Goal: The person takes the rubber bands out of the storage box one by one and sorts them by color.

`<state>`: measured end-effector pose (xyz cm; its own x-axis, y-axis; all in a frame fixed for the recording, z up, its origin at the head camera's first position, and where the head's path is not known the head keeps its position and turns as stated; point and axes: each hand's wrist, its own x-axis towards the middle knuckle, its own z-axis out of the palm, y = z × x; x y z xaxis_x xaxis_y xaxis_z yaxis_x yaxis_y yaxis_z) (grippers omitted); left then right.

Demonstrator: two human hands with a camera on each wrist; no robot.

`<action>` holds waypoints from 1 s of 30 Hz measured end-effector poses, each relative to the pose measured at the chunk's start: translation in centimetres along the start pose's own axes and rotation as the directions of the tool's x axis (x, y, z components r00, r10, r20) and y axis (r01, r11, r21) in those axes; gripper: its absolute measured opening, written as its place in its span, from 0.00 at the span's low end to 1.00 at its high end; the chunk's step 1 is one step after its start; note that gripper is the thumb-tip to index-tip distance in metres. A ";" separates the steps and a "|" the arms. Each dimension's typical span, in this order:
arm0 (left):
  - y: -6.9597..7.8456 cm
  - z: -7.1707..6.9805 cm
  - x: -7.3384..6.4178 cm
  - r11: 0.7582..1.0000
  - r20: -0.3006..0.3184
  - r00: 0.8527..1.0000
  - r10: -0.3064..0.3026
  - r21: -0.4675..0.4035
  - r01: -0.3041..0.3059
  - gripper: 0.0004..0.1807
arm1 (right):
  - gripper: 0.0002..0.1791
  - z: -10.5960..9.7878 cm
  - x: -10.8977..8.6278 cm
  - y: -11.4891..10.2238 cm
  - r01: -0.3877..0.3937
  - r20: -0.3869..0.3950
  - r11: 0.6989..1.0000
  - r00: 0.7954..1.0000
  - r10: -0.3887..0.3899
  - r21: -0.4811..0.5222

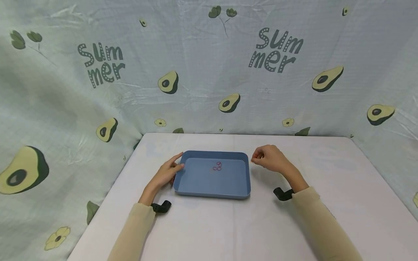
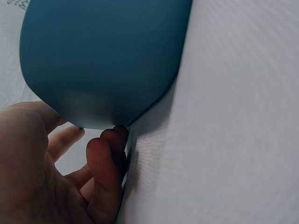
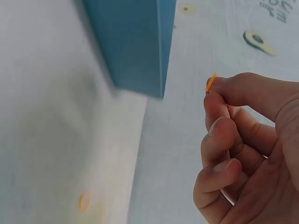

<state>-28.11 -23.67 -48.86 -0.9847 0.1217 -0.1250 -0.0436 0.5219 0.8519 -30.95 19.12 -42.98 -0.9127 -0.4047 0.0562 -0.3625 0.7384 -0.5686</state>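
A shallow blue tray (image 1: pixel 212 183) lies on the table, with several thin pinkish-red rubber bands (image 1: pixel 219 168) inside near its middle. At the tray's left side, my left hand (image 1: pixel 166 173) grips the wall, thumb over the rim and fingers along the outside; the left wrist view has this hand (image 2: pixel 70 163) close against the tray corner (image 2: pixel 103 60). Just off the right rim, my right hand (image 1: pixel 269 157) pinches a small orange rubber band (image 3: pixel 211 82) between thumb and forefinger. Its other fingers (image 3: pixel 219 170) are curled in.
Another orange loop (image 3: pixel 84 201) lies on the white tabletop, seen in the right wrist view. Behind the table hangs a pale curtain (image 1: pixel 196 72) printed with avocados and lettering. Each wrist wears a black camera mount (image 1: pixel 283 194).
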 end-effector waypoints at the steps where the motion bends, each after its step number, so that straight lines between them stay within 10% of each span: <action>1: 0.0 0.0 0.0 1.000 0.000 1.000 0.001 0.002 -0.001 0.35 | 0.07 -0.2 -0.2 0.4 -0.008 0.003 1.000 1.000 0.008 0.003; 30: -0.4 -0.2 0.1 1.000 0.009 1.000 0.024 0.006 -0.024 0.35 | 0.13 -4.8 -6.3 8.7 -0.210 -0.088 0.977 0.973 0.212 0.027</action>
<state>-28.26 -24.03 -49.08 -0.9839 0.1416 -0.1086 -0.0186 0.5239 0.8516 -29.22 30.65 -44.37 -0.9817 -0.1901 0.0066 -0.1574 0.7924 -0.5893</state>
